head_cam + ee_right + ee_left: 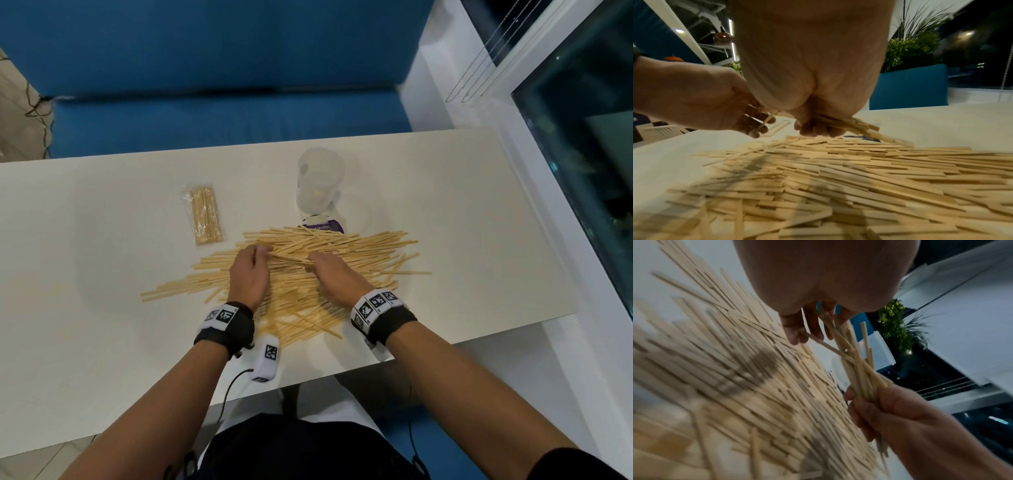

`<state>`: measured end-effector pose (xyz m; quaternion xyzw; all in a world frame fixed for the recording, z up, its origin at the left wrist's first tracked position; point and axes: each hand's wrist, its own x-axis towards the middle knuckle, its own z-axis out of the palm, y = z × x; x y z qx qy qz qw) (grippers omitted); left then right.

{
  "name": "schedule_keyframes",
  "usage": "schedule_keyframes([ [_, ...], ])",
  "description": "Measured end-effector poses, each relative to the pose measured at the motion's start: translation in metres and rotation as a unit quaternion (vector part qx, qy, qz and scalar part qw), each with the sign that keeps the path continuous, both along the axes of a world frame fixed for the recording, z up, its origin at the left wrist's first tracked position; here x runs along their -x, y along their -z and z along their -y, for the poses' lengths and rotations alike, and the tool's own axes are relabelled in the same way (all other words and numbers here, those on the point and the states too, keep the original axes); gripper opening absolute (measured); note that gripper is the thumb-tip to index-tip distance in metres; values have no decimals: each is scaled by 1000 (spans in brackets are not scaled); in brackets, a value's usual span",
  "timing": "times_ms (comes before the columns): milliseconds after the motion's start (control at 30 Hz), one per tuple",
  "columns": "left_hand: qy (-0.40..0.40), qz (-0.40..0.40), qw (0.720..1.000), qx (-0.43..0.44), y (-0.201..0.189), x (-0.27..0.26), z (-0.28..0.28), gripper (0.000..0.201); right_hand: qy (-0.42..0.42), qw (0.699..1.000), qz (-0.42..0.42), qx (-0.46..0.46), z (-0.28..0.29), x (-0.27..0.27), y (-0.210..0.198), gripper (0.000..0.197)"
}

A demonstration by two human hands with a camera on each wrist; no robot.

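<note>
1. Since the white table (102, 240) is broad and flat, it makes a handy sorting surface. The loose pile (359, 253) of pale wooden sticks sprawls across its middle, mostly lying left-to-right, with some crossing at angles.
2. A clear bag (320, 181) stands behind the pile and a sealed packet (205, 216) lies off to its left, I'd guess parked there to leave working room.
3. The bundle (291, 261) sits just above the pile's middle, held roughly level between both hands, probably so the sticks line up lengthwise.
4. The right hand (337, 277) has its fingers wrapped round one end of the bundle. Looks like the anchor.
5. The left hand (248, 274) curls round the other end, likely squaring things up. One stray stick crosses slantwise there.
6. The sticks themselves are thin and flat with square-cut ends, plain light wood.
</note>
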<state>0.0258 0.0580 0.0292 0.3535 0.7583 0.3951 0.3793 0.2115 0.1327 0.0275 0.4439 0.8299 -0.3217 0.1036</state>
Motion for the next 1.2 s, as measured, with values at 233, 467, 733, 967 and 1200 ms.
schedule_keyframes([
  [233, -36, 88, 995, 28, 9, -2, -21, 43, -50, 999, 13, 17, -10, -9, -15, 26],
  [467, 21, -53, 998, 11, 21, -13, -30, 9, -26, 997, 45, 65, -14, 2, -18, 45],
  [733, -26, 19, 999, 10, 27, -17, -59, 21, -6, 999, 52, -4, -18, 22, -11, 30],
  [967, -120, 194, 973, 39, 37, -9, -65, 23, 50, 996, 62, -33, -18, 15, -6, 22],
  [1200, -54, 110, 992, 26, 30, -19, -53, 22, 126, 991, 4, 48, -21, -1, -6, 16],
])
